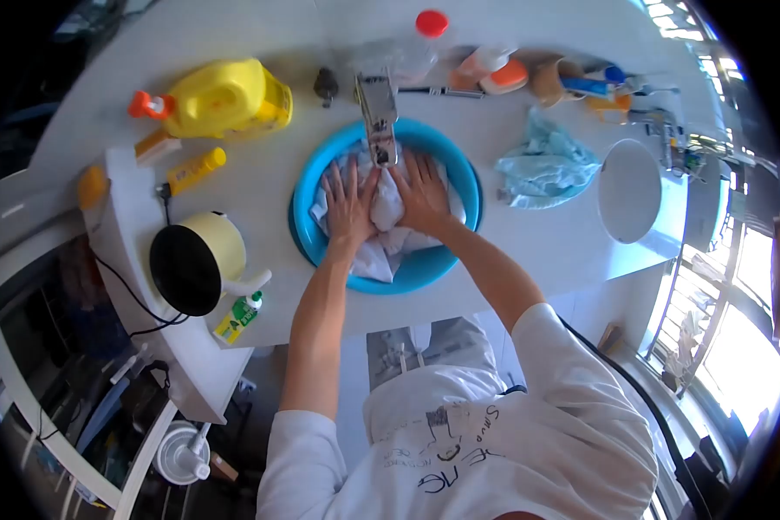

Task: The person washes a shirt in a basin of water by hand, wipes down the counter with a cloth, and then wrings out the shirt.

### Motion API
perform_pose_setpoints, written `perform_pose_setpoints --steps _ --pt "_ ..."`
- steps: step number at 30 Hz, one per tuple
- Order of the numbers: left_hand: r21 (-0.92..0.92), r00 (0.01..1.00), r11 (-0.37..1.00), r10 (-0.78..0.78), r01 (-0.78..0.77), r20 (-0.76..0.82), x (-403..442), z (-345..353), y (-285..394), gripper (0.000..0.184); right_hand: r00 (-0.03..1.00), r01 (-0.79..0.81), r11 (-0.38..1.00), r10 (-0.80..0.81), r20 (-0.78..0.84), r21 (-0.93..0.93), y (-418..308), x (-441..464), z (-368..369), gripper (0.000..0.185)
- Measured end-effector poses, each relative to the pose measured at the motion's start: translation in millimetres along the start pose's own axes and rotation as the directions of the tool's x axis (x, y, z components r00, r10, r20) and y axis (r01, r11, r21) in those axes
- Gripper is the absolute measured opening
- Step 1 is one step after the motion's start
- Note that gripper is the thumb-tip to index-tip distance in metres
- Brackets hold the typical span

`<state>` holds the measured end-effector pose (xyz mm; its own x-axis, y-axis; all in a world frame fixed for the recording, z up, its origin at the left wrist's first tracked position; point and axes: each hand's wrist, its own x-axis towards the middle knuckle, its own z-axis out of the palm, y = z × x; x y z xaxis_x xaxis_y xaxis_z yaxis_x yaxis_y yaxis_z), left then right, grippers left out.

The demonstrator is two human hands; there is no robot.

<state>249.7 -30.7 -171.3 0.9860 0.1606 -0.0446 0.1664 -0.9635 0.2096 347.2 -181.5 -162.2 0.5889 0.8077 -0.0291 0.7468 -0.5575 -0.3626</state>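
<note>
A round blue basin point(321, 160) sits beneath the metal faucet point(379, 117). White cloth point(388, 208), bunched up, fills much of the basin. My left hand point(349, 208) lies on the left part of the cloth, palm down with fingers stretched out. On the right part, my right hand point(423, 198) presses down the same way, its fingers spread. A fold of cloth bulges up between the two hands. The faucet's spout ends just above my fingertips. Whether there is water under the cloth I cannot tell.
To the left stand a yellow detergent jug point(221, 100), a yellow tube point(197, 171), a cream pot point(204, 260) and a green-and-yellow tube point(238, 319). A light-blue plastic bag point(546, 165) lies to the right, near a white round shape point(630, 191). Bottles point(494, 69) line the back.
</note>
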Motion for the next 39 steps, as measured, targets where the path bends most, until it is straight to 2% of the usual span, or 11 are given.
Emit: perform_pose_setpoints --steps 5,13,16,23,25,27,28,30,32,34,39 --pt "-0.135 0.988 0.988 0.057 -0.077 -0.145 1.0 37.3 -18.9 0.095 0.997 0.071 0.997 -0.070 -0.044 0.027 20.8 7.0 40.1 0.093" --pt "-0.574 0.897 0.700 -0.236 0.424 0.374 4.5 96.2 -33.3 0.057 0.992 -0.045 0.949 0.080 -0.102 0.311 31.2 20.5 66.9 0.057" --pt "-0.244 0.898 0.951 -0.068 0.190 0.435 22.5 36.3 -28.0 0.041 0.992 0.105 0.991 -0.098 -0.081 0.085 45.6 18.8 86.6 0.042" --pt "-0.127 0.862 0.944 -0.216 0.304 0.458 24.4 69.5 -38.5 0.045 0.924 0.134 0.979 -0.068 0.377 -0.151 64.1 31.9 116.7 0.022" --pt "-0.234 0.591 0.798 -0.180 0.555 0.786 29.4 79.4 -42.2 0.046 0.899 0.108 0.991 -0.065 0.433 -0.077 67.1 31.2 122.2 0.020" --pt "-0.138 0.641 0.946 -0.088 0.293 0.762 33.3 62.7 -38.0 0.047 0.745 0.082 0.985 0.039 0.666 -0.149 66.1 30.8 126.3 0.019" --pt "-0.023 0.666 1.000 0.016 0.002 0.746 41.5 48.9 -36.6 0.047 0.756 0.084 0.985 0.037 0.653 -0.154 61.6 32.7 118.1 0.019" --pt "-0.021 0.660 1.000 0.015 0.001 0.751 52.3 29.6 -32.5 0.050 0.968 -0.065 0.996 0.077 0.237 -0.059 49.3 27.2 91.0 0.020" --pt "-0.015 0.652 1.000 0.006 0.008 0.758 46.1 16.4 -29.2 0.053 0.952 0.041 0.996 -0.014 0.305 -0.083 36.0 31.3 52.9 0.022" --pt "-0.129 0.942 0.991 0.005 0.041 0.336 28.8 3.4 -24.6 0.061 0.927 0.146 0.983 -0.097 0.363 -0.109 31.6 33.8 30.4 0.025" --pt "-0.113 0.987 0.994 0.017 0.002 0.162 4.1 -31.4 -12.5 0.085 0.988 0.134 0.986 -0.125 -0.092 0.096 13.6 13.4 -5.6 0.052"
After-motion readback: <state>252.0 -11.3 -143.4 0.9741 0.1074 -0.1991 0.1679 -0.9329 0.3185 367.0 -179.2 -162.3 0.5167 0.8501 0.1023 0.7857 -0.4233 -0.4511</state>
